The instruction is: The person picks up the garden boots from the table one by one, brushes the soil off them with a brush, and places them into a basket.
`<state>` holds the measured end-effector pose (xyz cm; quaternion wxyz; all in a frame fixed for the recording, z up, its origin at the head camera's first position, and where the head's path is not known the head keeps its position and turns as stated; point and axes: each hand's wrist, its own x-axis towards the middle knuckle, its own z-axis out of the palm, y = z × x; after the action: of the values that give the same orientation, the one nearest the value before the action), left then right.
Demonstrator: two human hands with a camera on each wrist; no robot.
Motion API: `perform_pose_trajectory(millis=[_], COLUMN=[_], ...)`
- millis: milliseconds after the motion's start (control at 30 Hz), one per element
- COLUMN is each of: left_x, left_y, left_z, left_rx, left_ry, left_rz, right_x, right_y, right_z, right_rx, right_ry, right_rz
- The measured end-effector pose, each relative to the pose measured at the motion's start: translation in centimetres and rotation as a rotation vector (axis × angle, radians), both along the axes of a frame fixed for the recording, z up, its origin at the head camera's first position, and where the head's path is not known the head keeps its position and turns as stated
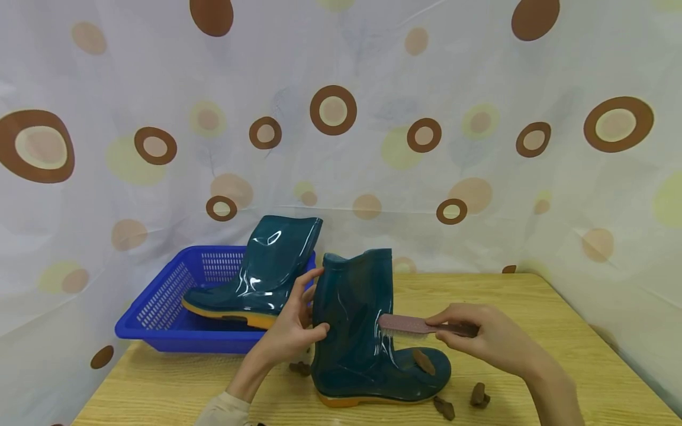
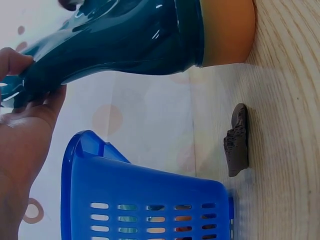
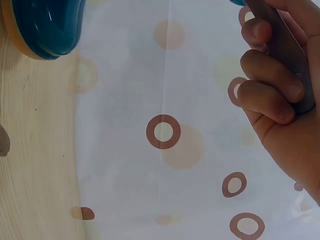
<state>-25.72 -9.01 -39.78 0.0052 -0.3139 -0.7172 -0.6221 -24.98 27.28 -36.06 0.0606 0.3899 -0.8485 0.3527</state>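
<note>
Head view: a dark green rubber boot stands upright on a wood-grain table, its toe pointing toward four o'clock, with directions read from the boot as the dial's centre. At nine o'clock a left hand grips the shaft, thumb on the near face and fingers around the back edge. At three o'clock a right hand has its fingers wrapped about the handle of a pinkish brush, bristles down, the brush head overlapping the front of the shaft; whether the bristles press on it is hard to tell. A brown piece lies on the toe, while brown clods sit on the tabletop at four o'clock, nearer five and eight. Toward ten o'clock, a second boot leans in a blue basket.

The upright boot looks moderately light and hard to break, its shaft likely bending under a squeeze and its sole stiffer. The glossy surface could prove slippery, particularly if wet. A thumb-and-fingers hold on the shaft, below the rim, seems the surest place to steady it
</note>
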Motion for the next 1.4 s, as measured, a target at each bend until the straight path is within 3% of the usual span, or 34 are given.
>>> perform_pose_trajectory(millis=[300, 600, 700, 1100, 1400], left_x=[-0.1, 0.0, 0.0, -0.1, -0.1], left_y=[0.0, 0.0, 0.0, -0.1, -0.1], left_z=[-0.1, 0.0, 0.0, -0.2, -0.2], left_rx=[-0.004, -0.004, -0.006, -0.002, 0.007], left_ry=[0.000, -0.001, -0.004, -0.011, -0.008], left_rz=[0.002, -0.002, 0.001, -0.006, -0.013], right_x=[0.0, 0.1, 0.1, -0.4, -1.2], right_y=[0.9, 1.4, 1.6, 2.5, 2.9], right_z=[0.3, 0.4, 0.4, -0.1, -1.2], right_rx=[-0.017, 0.073, 0.089, 0.116, 0.100], right_ry=[-0.030, -0.061, -0.085, -0.267, -0.403], right_rz=[0.000, -0.105, -0.107, -0.085, 0.001])
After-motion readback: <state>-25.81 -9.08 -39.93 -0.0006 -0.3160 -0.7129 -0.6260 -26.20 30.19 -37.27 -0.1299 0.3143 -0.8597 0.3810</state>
